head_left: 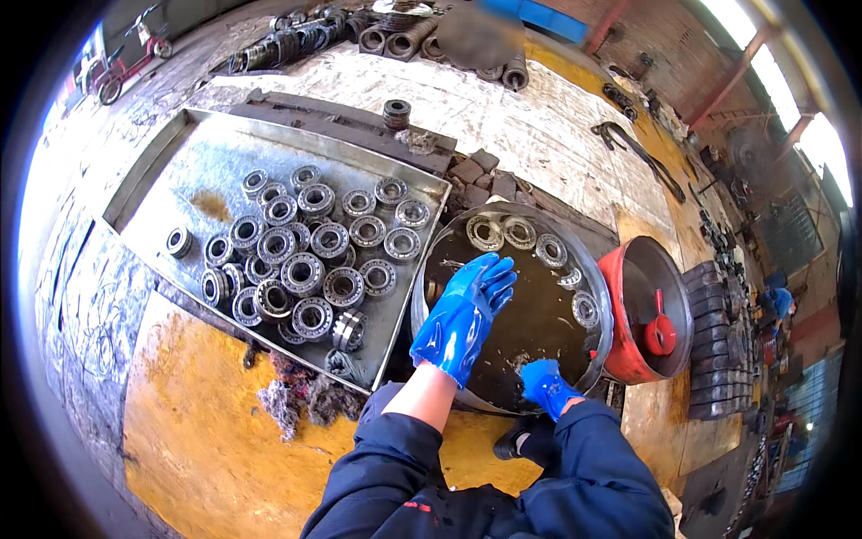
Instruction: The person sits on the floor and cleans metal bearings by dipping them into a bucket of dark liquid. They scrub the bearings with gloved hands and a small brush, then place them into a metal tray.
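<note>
My left hand, in a wet blue rubber glove, is raised over the left side of a round metal tub of murky brown liquid. Its fingers are stretched out and nothing shows in them. Low over the near right part of the liquid, my right hand, gloved alike, is closed; whatever it grips is hidden, and the surface is disturbed beside it. Several ring-shaped bearings, among them one bearing, sit along the tub's far and right inner edge, partly in the liquid.
Left of the tub, a shallow metal tray holds many bearings, some stacked. A red bucket with a red ladle inside stands at right. Grey rags lie by the tray's near edge; broken bricks lie behind the tub.
</note>
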`<state>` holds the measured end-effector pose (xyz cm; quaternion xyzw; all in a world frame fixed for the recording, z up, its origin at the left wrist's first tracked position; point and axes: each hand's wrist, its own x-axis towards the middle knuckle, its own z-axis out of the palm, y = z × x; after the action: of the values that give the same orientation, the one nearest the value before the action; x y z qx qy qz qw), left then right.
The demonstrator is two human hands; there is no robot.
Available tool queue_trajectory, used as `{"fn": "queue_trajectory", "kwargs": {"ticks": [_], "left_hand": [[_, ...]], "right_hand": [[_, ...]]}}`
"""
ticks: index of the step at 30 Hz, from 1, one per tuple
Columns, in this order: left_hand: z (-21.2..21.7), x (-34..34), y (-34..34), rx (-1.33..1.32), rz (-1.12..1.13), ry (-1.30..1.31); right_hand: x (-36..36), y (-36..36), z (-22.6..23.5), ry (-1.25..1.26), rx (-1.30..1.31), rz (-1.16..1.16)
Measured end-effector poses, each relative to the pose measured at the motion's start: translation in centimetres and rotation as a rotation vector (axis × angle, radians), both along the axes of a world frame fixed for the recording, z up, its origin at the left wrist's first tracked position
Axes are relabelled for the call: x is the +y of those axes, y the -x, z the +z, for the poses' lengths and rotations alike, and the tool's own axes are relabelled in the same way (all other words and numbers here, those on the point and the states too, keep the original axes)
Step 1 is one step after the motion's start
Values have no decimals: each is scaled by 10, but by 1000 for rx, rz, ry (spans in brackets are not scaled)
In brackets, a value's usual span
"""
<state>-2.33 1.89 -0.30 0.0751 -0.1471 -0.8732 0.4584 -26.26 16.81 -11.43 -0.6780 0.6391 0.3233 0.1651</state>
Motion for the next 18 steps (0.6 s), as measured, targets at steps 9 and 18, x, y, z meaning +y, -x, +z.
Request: {"fn": "queue_trajectory", "kwargs": {"ticks": [9, 18], "left_hand": [[1, -2, -1, 4, 1, 29], [-1, -2, -3, -38, 3, 17]], "right_hand": [[28, 36, -33, 330, -339, -358], [-7, 10, -12, -6, -44, -2]]}}
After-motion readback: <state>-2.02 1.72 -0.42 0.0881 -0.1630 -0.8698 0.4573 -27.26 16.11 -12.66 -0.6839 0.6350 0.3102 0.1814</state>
